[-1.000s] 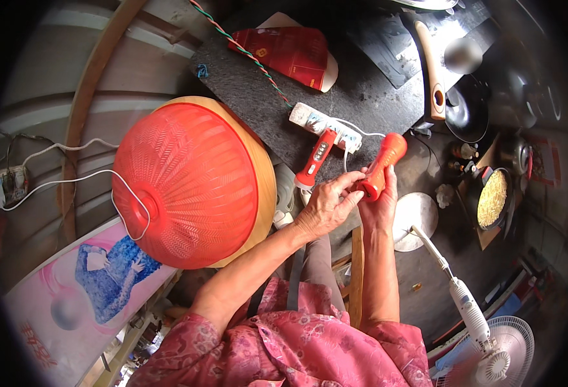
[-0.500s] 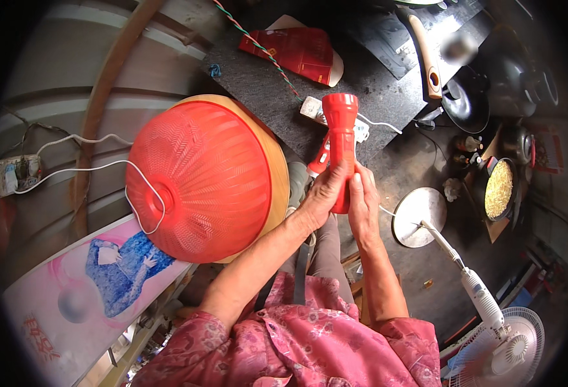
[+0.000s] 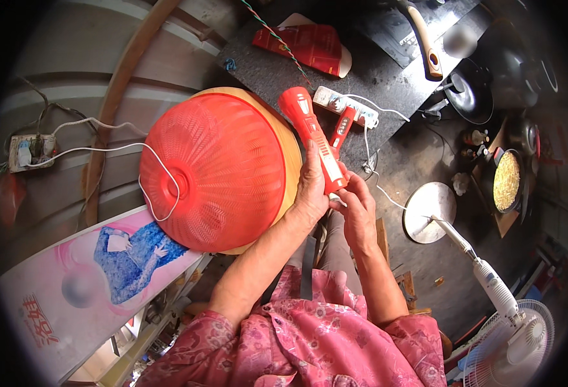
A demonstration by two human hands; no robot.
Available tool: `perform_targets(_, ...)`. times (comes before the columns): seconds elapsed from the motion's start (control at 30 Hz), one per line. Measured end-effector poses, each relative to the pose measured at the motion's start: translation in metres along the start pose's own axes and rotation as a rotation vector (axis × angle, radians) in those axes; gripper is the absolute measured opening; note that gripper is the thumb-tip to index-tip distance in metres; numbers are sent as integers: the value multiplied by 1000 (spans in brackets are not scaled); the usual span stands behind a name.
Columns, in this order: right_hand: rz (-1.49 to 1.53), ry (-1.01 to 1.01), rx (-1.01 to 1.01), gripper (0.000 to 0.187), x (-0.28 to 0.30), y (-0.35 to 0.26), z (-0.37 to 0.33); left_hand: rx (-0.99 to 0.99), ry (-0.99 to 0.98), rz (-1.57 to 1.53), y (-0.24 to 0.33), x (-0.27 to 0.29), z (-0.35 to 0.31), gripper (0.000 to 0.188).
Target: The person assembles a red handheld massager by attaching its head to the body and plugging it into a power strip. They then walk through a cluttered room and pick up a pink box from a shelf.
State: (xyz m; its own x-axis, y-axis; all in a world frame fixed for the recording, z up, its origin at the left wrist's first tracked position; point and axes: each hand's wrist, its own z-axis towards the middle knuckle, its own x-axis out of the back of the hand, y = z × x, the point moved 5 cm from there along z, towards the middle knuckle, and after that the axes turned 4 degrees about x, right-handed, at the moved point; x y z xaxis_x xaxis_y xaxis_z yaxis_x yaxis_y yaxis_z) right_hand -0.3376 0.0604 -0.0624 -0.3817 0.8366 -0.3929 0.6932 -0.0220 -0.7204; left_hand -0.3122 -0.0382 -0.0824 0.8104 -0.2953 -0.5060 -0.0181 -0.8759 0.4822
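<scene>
My left hand (image 3: 312, 184) wraps round the body of a red flashlight (image 3: 308, 126). The flashlight is tilted, its wide head toward the upper left, and a pale strip on its side faces up. At its tail end my right hand (image 3: 357, 208) is closed, thumb and fingers pressed together against the end. Something small and pale shows by these fingertips, too small to name. Just beyond the flashlight is a second red thing with a row of small dark and light marks (image 3: 342, 131), partly hidden, beside a white power strip (image 3: 361, 111) on the dark table (image 3: 264, 80).
A red mesh cover (image 3: 213, 171) stands on a wooden round at left, a white cord across it. A red packet (image 3: 306, 48) and a wooden-handled pan (image 3: 426, 48) lie on the table. A white fan (image 3: 510, 342) with a round base and a pan of yellow food (image 3: 507, 180) are at right.
The flashlight has turned, its head swinging left and its pale side strip coming into view. My right hand has shifted from its side to its tail end. The view has shifted slightly.
</scene>
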Motion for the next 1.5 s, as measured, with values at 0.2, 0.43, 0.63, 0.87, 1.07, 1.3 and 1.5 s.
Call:
perform_targets(0.2, -110, -42, 148, 45, -7, 7, -10, -100, -39, 135, 2, 10, -13, 57)
perform_targets(0.43, -113, -38, 110, 43, -5, 18, -18, -288, -122, 488, 13, 1, -30, 59)
perform_targets(0.63, -81, -35, 263, 31, -9, 7, -30, -461, -190, 718, 20, -8, -44, 60)
perform_targets(0.87, -460, 90, 533, 28, 1, -8, -37, -639, -208, 852, 25, -17, -53, 50)
perform_targets(1.07, -561, 101, 635, 26, 0, -11, -27, -636, -164, 830, 37, -21, -59, 45)
perform_targets(1.3, -361, 93, 499, 23, -8, 3, -11, -552, -154, 711, 38, -9, -57, 48)
perform_targets(1.5, -224, 46, 496, 21, -13, -1, -3, -526, -255, 782, 46, -9, -54, 51)
